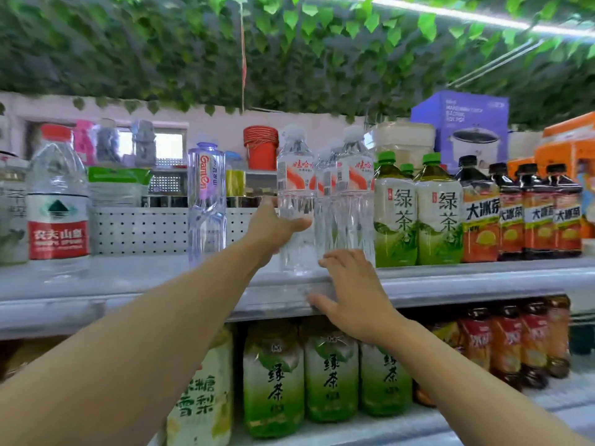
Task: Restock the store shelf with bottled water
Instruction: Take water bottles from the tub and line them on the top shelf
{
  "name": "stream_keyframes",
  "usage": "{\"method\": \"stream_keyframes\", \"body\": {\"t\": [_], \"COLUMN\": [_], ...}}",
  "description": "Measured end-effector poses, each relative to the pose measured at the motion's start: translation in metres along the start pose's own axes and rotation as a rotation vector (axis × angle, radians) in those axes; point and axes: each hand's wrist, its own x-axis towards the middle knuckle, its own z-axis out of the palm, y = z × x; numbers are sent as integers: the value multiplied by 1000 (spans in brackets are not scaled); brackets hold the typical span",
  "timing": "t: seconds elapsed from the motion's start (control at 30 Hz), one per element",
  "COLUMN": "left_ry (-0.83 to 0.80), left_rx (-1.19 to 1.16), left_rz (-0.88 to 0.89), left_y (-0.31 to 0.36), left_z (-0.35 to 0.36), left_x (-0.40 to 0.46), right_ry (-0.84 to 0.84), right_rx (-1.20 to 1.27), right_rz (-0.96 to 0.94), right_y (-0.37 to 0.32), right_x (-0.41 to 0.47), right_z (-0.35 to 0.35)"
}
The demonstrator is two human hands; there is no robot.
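A clear water bottle (295,188) with a red-and-white label and white cap stands on the upper shelf (128,284). My left hand (273,225) grips its lower half, thumb across the front. Right beside it stand two more of the same water bottles (352,188), close together. My right hand (352,291) rests at the shelf's front edge below those bottles, fingers spread and relaxed, holding nothing.
Left on the upper shelf stand a tall clear Ganten bottle (206,201) and a large red-capped water jug (58,201). Green tea bottles (418,214) and dark iced tea bottles (521,214) fill the right side. More tea bottles (331,375) stand on the lower shelf. Leaves hang overhead.
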Motion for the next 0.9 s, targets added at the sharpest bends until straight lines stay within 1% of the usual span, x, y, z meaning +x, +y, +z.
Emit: {"method": "stream_keyframes", "body": {"t": [0.1, 0.17, 0.33, 0.4, 0.5, 0.6, 0.7, 0.9], "left_ry": [-10, -26, -108, -77, 5, 12, -22, -4], "left_rx": [14, 27, 93, 176, 341, 453, 490, 561], "left_rz": [21, 20, 15, 72, 172, 201, 224, 308], "left_y": [-3, -4, -6, -10, -17, -25, -34, -45], "left_z": [-1, -2, -18, -33, -58, -78, -89, -103], "left_x": [3, 5, 5, 1, -7, -14, -17, -17], "right_ry": [22, 45, 109, 114, 82, 24, -34, -51], "right_rx": [10, 77, 286, 343, 397, 410, 362, 287], "right_rz": [11, 40, 229, 292, 336, 429, 482, 543], "right_y": [-1, -3, -14, -22, -34, -46, -54, -55], "right_x": [0, 0, 14, 25, 41, 58, 71, 101], "right_z": [3, 2, -11, -16, -17, -13, -8, 11]}}
